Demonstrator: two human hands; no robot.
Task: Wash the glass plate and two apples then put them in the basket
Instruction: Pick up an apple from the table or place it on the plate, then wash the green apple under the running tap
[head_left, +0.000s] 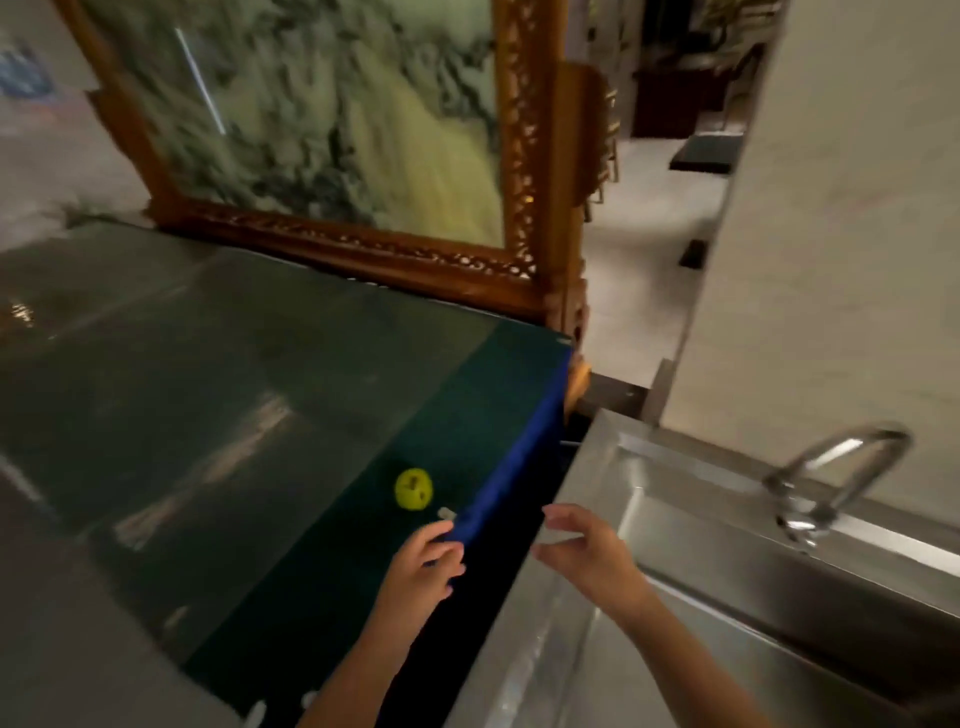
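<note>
Reaching over the gap between table (260, 415) and sink (727, 597).
A yellow-green apple (414, 489) sits on the dark glass-topped table near its blue edge (511, 467), just beyond the left hand (423, 566), whose fingers curl loosely at that edge, holding nothing that can be made out. The right hand (584, 551) hovers over the sink's near rim, fingers part-open around something pale and blurred; whether it grips it cannot be told. A tap (831, 478) arches over the basin; a carved frame (524, 208) stands behind the table.
</note>
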